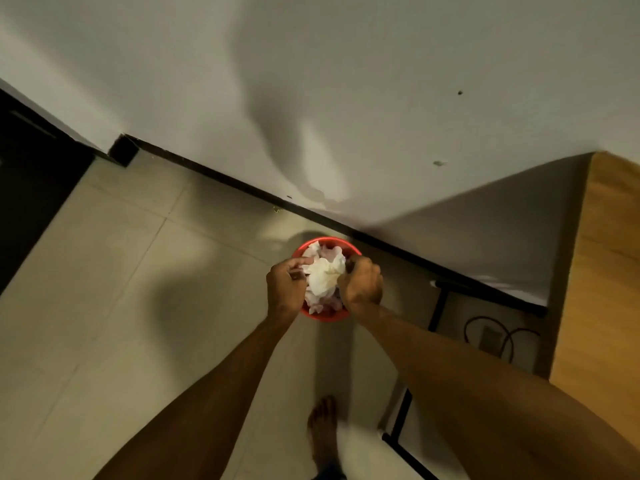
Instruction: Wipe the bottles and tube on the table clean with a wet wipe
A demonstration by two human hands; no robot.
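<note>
Head view: both grips pinching a crumpled white wipe (pixel 325 276), left hand (pixel 286 285) and right hand (pixel 363 286) either side, over a round red bin (pixel 327 319) heaped with soft tissue (pixel 328 252). Looks like the discard step; calls next for letting go. Bottles and tube unseen; wooden counter (pixel 606 271) at right.

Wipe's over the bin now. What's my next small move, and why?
Probably let go: the left hand and right hand hold the crumpled wipe right above the red bin, already full of paper, so it should drop in.
</note>
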